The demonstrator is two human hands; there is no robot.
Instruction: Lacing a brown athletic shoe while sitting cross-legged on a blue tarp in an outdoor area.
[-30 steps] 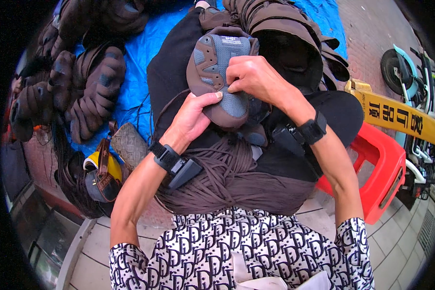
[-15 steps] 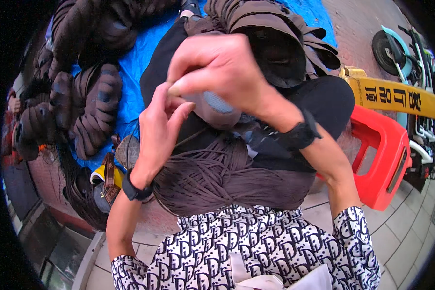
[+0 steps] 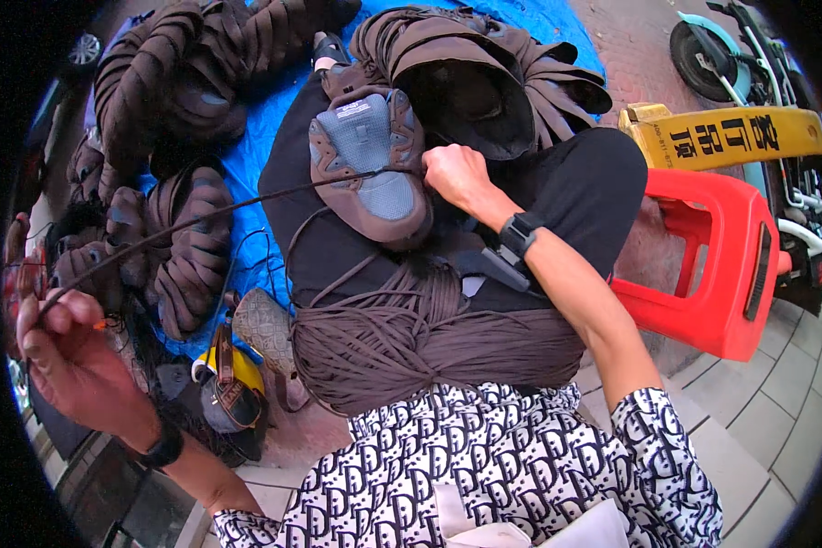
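Observation:
A brown shoe upper [image 3: 374, 215] with a blue-grey tongue rests on my black-trousered lap. A dark brown shoelace [image 3: 265, 195] stretches taut from its eyelet area out to the far left. There my left hand [image 3: 87, 370] pinches the lace between thumb and fingers. My right hand [image 3: 461, 178] is closed at the upper's right edge, where the lace runs to it; its fingertips are partly hidden. Across my lap lies a thick bundle of brown shoelaces [image 3: 420, 342], and a loose lace loops beside the upper.
Stacks of brown shoe uppers [image 3: 187, 265] lie on a blue tarp [image 3: 251, 169] at left; more [image 3: 466, 46] are piled ahead. At right are a red plastic stool [image 3: 731, 274], a yellow board [image 3: 731, 137] and a parked scooter [image 3: 708, 59]. A yellow-and-black object [image 3: 228, 388] sits lower left.
My hands have parted from above the upper: the left has swung far down-left, drawing the lace out straight, and the right has dropped to the upper's right edge. The upper is uncovered.

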